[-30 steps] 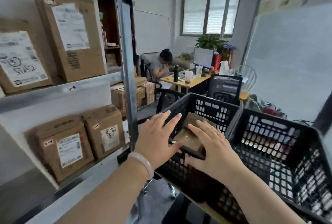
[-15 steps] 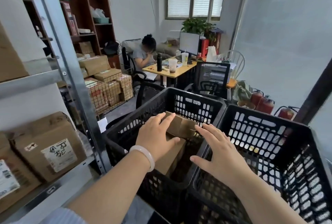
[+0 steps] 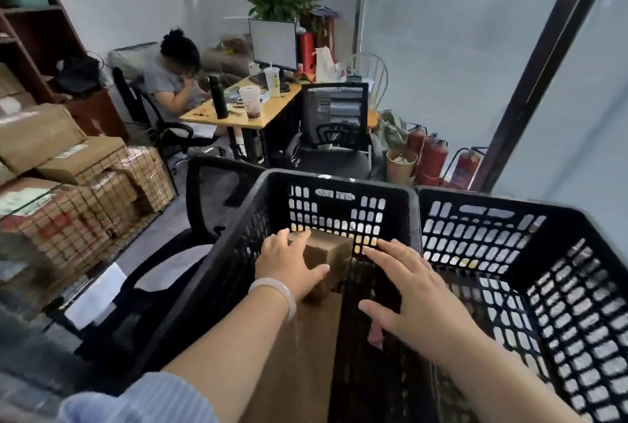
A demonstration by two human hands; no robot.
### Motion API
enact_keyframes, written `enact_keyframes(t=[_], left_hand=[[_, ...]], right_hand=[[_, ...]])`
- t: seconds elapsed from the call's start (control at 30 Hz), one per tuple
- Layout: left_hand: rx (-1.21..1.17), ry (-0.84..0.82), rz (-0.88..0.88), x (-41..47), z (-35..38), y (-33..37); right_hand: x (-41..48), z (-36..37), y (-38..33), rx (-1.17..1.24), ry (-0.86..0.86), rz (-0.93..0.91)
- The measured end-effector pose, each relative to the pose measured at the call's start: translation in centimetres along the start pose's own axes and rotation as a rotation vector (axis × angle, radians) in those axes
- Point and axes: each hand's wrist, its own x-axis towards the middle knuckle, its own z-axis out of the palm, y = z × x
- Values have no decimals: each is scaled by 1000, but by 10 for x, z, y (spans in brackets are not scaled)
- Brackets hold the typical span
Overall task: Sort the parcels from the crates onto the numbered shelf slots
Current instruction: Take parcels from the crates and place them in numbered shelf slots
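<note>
Risk first: the small cardboard parcel (image 3: 334,252) sits tilted on top of a larger box (image 3: 302,354) inside the left crate (image 3: 339,181), close against its far wall; lifted by one end alone it could pivot, slip off the box and drop into the dark gap on the crate's right side; a corner could also catch on the perforated wall on the way up

Left hand (image 3: 289,269) covers the parcel's left end, its fingers (image 3: 300,239) laid nearly straight over the top edge and the thumb lying across the near face; this reads as contact rather than a closed grip, though I cannot tell how much weight it bears; right hand (image 3: 413,290) hovers apart from the parcel, fingers (image 3: 377,254) spread wide and holding nothing, near the wall shared with the right crate (image 3: 492,198); it probably needs to reach the free end before any lift

Parcel's long axis appears to run across the crate, roughly along the far wall, its uncovered end pointing toward the shared wall; the left end is hidden under the hand, so its full length is uncertain; no numbered shelf slot shows in this view
</note>
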Motion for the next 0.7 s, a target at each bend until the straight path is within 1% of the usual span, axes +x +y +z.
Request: enact_keyframes(t=[0.1, 0.17, 0.27, 0.4, 0.47, 0.53, 0.63, 0.7], left_hand=[[45, -48, -25, 32, 13, -6], [60, -111, -47, 50, 21, -8], [15, -204, -68, 66, 34, -9], [-123, -134, -49, 69, 39, -10], [-251, -94, -69, 68, 31, -10], [-456, -70, -102, 66, 14, -9], [-891, -35, -134, 55, -20, -6], [-1168, -79, -131, 38, -40, -2]], right_hand=[[15, 15, -6, 5, -8, 45], [20, 24, -9, 25, -8, 56], [22, 32, -11, 48, -2, 80], [19, 34, -12, 79, 17, 105], [19, 33, -12, 131, 33, 131], [21, 31, -13, 216, 69, 177], [26, 31, -14, 420, 148, 286], [30, 32, -18, 593, 216, 339]])
